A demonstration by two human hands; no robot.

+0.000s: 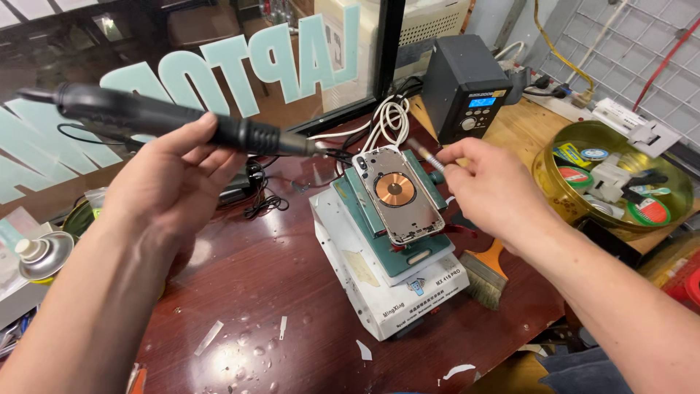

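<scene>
Left hand (171, 186) raised, fingers gripping black handpiece (168, 120); right hand (488, 186) pinching thin tool (426, 155).

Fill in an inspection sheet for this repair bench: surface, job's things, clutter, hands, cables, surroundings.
Surface: dark red table, wet drops and white scraps.
Job's things: phone housing with copper coil, clamped on green fixture.
Clutter: brush, round tin of tape rolls, spray can.
Hands: left hand holds black hot-air handle; right hand pinches thin tool.
Cables: white and black leads behind.
Surroundings: grey station, glass window.
</scene>
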